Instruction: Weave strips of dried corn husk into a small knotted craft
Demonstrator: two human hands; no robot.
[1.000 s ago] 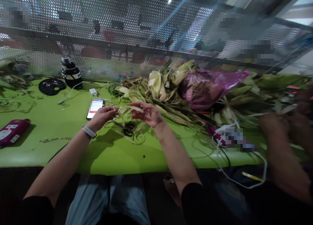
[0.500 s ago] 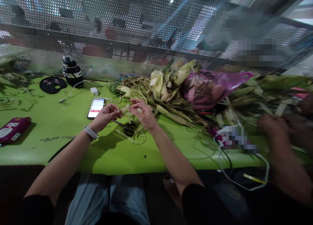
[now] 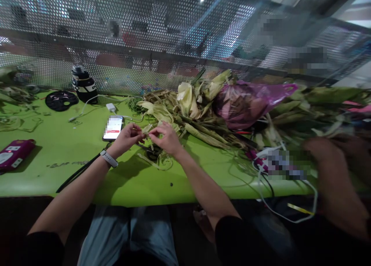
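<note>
My left hand is closed, its thumb and fingers pinching a pale corn husk strip above the green table. Close beside it, my right hand pinches the same pale piece with thumb and forefinger. The fingertips of both hands nearly meet. Below them lie curled husk shreds and a dark round object, partly hidden by the hands. A heap of corn husks rises just behind my right hand.
A lit phone lies left of my hands, with a white cable adapter behind it. Further off stand a black bottle, a black mask and a magenta device. A pink plastic bag and another person's hands are at right.
My right hand has come down and left, closing its spread fingers into a pinch next to my left hand. The pale husk between the hands now shows less.
</note>
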